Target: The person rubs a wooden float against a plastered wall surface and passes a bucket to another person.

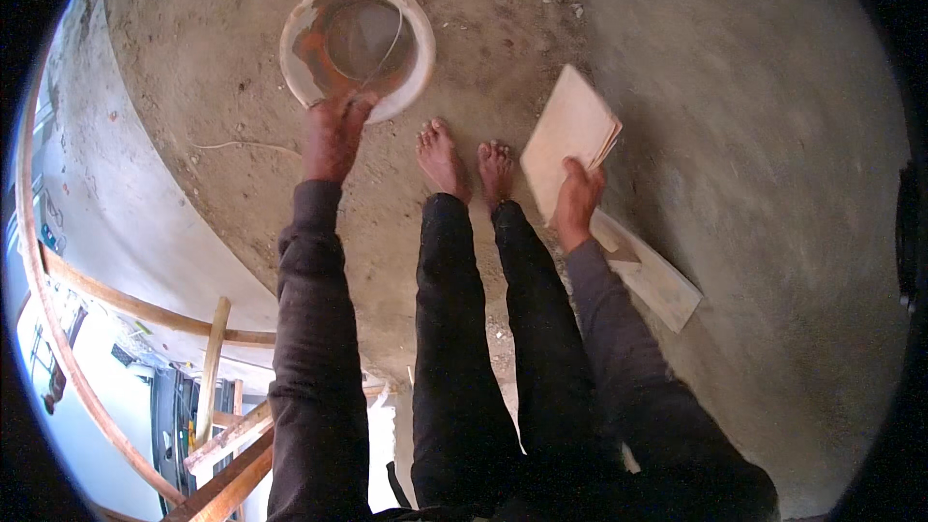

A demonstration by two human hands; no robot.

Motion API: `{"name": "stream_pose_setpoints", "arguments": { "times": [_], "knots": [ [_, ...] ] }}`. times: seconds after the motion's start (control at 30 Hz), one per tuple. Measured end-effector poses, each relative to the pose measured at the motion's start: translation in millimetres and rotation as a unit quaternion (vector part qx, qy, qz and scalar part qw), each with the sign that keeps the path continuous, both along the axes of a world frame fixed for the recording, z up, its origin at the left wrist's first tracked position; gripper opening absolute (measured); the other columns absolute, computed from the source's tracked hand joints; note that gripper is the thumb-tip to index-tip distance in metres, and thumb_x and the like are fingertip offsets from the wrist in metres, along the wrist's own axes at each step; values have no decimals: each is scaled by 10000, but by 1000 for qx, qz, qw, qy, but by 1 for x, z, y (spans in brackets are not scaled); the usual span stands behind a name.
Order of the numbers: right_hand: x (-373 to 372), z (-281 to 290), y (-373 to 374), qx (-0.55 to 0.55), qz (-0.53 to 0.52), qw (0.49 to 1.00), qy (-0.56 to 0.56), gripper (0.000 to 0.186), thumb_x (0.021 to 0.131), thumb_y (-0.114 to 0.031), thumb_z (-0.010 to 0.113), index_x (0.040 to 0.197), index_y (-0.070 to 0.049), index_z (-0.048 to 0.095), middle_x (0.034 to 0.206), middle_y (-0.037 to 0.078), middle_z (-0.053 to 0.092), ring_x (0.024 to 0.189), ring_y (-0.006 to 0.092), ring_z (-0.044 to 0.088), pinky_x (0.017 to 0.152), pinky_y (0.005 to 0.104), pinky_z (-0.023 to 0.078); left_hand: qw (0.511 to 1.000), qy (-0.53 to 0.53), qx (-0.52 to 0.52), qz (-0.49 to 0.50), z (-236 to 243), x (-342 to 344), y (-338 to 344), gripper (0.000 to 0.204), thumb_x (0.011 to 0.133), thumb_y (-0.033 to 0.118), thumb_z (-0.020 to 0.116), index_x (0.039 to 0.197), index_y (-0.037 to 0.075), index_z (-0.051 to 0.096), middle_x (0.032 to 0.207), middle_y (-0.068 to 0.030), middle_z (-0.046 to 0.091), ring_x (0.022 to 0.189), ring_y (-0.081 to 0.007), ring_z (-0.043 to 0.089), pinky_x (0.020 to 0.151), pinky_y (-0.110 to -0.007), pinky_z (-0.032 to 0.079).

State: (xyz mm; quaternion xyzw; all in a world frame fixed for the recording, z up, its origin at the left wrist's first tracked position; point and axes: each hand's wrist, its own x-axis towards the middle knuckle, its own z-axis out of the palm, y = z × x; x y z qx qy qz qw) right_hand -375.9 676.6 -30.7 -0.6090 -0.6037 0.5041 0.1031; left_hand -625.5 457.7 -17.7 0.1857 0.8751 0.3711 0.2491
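My left hand [333, 130] grips the near rim of a white bucket [418, 58] that stands on the dusty concrete floor; the bucket holds brownish water and has a thin wire handle. My right hand [578, 198] holds a small stack of beige square tiles [568, 130] by its lower edge, tilted above the floor to the right of my bare feet [466, 159]. Both arms wear dark long sleeves.
A pale flat board [657, 280] lies on the floor below my right hand. The concrete slab ends in a curved edge [164, 232] at the left, with wooden poles and planks [217, 435] beyond and a drop to the ground below.
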Motion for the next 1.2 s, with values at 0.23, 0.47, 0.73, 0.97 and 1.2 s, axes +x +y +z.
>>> {"name": "stream_pose_setpoints", "arguments": {
  "times": [0.23,0.47,0.73,0.97,1.2],
  "knots": [
    [10,-107,111,272,297,890,-214,311,804,-197,550,935,85,571,929,249,575,909,404,527,814,437,403,987,-62,-24,145,97,3,-32,255,921,211,525,885,-24,616,710,-89,583,640,-170,524,616,-294,422],
    [-60,-128,130,250,336,867,-272,308,802,-223,525,893,58,609,929,267,598,891,400,579,785,481,432,947,-165,-155,226,148,118,-95,355,950,273,455,744,20,593,548,-31,418,502,-111,387,485,-276,292],
    [-86,-163,100,219,236,906,-276,239,702,-175,568,799,33,633,810,234,621,794,386,598,694,456,462,849,-275,-101,439,132,242,-148,280,933,286,523,754,71,547,625,5,488,536,-58,387,490,-229,295],
    [-58,-147,133,154,232,959,-63,228,724,-189,593,861,-10,565,730,155,575,687,321,547,639,392,437,790,-338,-128,494,138,341,-193,309,937,296,499,749,53,531,645,-22,502,574,-90,433,525,-247,340],
    [-110,-154,61,207,258,891,-311,155,745,-210,572,814,-84,630,708,136,627,616,307,608,594,416,492,768,-384,-153,490,145,388,-174,244,926,266,484,843,38,515,775,-64,499,703,-142,440,626,-285,344]
  ]
}}
